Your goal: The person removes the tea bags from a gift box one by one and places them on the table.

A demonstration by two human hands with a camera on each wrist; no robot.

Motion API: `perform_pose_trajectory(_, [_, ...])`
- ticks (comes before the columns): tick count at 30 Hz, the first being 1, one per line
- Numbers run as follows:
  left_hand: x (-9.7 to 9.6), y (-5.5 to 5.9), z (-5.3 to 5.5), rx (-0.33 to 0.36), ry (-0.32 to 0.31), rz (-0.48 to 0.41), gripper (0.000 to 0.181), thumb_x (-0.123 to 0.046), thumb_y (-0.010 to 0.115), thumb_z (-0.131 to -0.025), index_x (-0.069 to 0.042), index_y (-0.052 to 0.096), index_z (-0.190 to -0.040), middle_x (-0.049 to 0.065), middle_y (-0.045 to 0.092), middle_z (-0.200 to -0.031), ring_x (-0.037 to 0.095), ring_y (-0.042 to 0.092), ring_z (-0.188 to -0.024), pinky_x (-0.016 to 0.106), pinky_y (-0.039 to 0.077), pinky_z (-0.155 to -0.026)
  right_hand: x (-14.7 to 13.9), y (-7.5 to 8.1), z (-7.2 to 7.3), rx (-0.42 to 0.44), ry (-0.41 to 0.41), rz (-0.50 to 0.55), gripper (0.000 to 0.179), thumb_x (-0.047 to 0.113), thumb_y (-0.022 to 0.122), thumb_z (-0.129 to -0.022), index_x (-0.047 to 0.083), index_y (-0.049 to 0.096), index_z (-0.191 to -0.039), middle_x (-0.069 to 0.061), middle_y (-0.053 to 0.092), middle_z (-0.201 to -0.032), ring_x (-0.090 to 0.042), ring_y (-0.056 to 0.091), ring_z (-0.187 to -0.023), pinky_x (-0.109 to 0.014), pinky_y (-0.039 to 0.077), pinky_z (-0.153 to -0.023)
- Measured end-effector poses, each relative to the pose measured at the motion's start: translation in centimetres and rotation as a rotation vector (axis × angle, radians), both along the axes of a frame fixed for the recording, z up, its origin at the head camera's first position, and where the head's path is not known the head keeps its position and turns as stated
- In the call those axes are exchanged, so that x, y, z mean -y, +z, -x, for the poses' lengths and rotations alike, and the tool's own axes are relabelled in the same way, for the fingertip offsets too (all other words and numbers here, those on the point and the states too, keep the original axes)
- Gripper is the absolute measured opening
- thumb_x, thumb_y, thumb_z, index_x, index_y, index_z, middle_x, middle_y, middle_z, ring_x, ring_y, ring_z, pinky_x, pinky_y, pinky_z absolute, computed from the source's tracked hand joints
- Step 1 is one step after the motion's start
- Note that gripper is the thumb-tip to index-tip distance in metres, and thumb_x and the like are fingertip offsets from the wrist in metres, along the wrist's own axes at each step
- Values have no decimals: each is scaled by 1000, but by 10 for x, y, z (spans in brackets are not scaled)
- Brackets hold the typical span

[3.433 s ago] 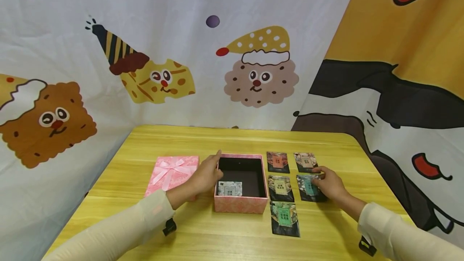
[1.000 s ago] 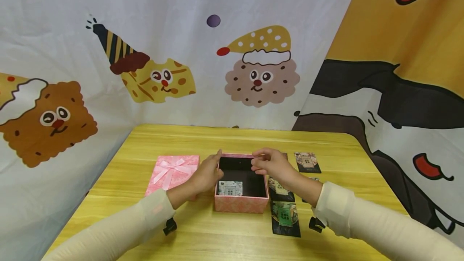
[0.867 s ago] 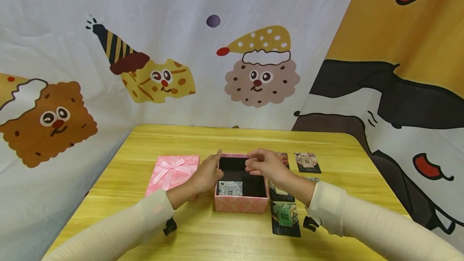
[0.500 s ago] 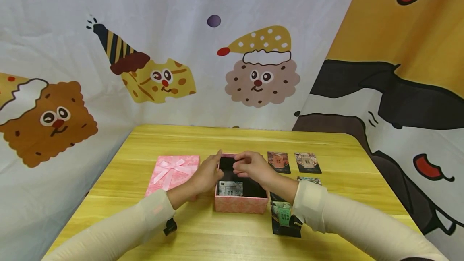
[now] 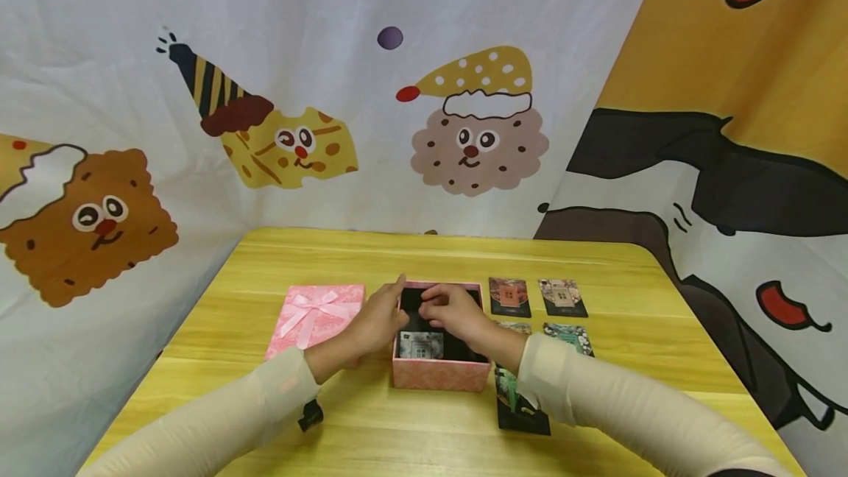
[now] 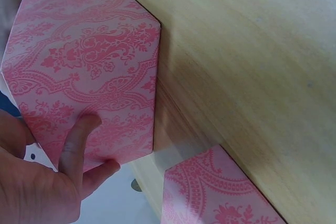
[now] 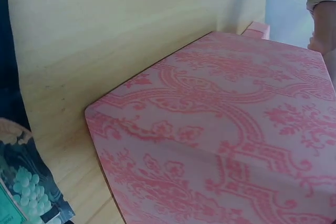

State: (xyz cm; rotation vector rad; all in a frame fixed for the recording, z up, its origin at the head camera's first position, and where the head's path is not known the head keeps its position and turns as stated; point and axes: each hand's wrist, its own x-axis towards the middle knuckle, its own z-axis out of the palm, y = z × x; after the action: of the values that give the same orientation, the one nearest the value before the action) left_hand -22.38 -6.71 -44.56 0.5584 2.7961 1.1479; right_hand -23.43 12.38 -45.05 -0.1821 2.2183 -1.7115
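A pink patterned gift box [image 5: 440,374] stands uncovered on the table, its inside black. My left hand [image 5: 377,322] grips the box's left wall; in the left wrist view two of its fingers [image 6: 76,145] lie against the outside. Inside, near the front left, lies a grey-white printed packet [image 5: 421,344]. My right hand [image 5: 457,311] reaches into the box above and behind that packet, fingers loosely curved, with nothing visible between them. The right wrist view shows the box's patterned side but not that hand's fingers.
Left of the box lies its pink lid [image 5: 324,308] with a ribbon bow. To the right are a red packet [image 5: 509,297], a beige packet [image 5: 562,297], a teal packet [image 5: 570,337], a partly hidden yellow packet [image 5: 513,327] and a green packet [image 5: 520,418] under my right sleeve.
My right hand has left the teal packet on the right, crossed leftward over the box's right wall and lowered into the box. My left hand has stayed on the left wall.
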Motion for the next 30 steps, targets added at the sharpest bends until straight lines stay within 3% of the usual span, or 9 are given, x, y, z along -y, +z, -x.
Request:
perform_pose_trajectory(2, [0, 0, 0, -3, 1, 3, 77, 3, 62, -89, 8, 28, -158, 31, 49, -149, 25, 56, -87, 41, 48, -82, 1, -1, 0, -40, -1, -42, 36, 4, 68, -96, -10, 62, -128, -20, 69, -113, -34, 67, -108, -47, 57, -93])
perform_pose_trajectory(7, [2, 0, -2, 6, 0, -9, 76, 2, 61, -89, 8, 28, -158, 31, 47, -151, 32, 56, -121, 47, 48, -96, 3, -6, -2, -143, -7, -199, 33, 5, 72, -93, -6, 67, -123, -21, 68, -121, -33, 65, -112, -48, 55, -93])
perform_pose_trajectory(9, [2, 0, -2, 10, -2, -12, 76, 2, 60, -90, 8, 28, -159, 31, 46, -151, 35, 55, -126, 49, 48, -99, 4, -7, -3, -158, 6, -257, 34, 7, 73, -92, -4, 67, -123, -20, 68, -123, -34, 64, -115, -49, 54, -94])
perform_pose_trajectory(17, [2, 0, -2, 15, -7, 6, 76, 1, 60, -90, 6, 29, -159, 30, 46, -152, 29, 57, -106, 44, 49, -86, 4, -6, -4, -94, 145, -366, 45, 8, 77, -86, -6, 64, -126, -18, 69, -117, -30, 65, -106, -45, 55, -88])
perform_pose_trajectory(20, [2, 0, -2, 3, -6, 4, 76, 2, 61, -89, 7, 30, -159, 30, 47, -150, 28, 56, -105, 44, 50, -88, 3, -5, -5, -73, 168, -378, 46, 7, 78, -84, -6, 64, -126, -18, 69, -116, -29, 65, -105, -45, 56, -87])
perform_pose_trajectory(24, [1, 0, -2, -10, -4, -5, 75, 2, 60, -89, 8, 30, -158, 30, 48, -149, 29, 56, -110, 47, 49, -95, 1, -4, -5, -90, 207, -395, 34, -2, 74, -83, -7, 69, -116, -14, 70, -101, -22, 65, -89, -38, 56, -77])
perform_pose_trajectory(30, [2, 0, -2, -5, -2, -7, 76, 3, 61, -89, 7, 29, -159, 30, 47, -150, 29, 56, -110, 45, 49, -93, -1, -5, -5, -138, 349, -403, 23, -13, 66, -81, -6, 75, -100, -11, 70, -85, -12, 58, -73, -27, 50, -64])
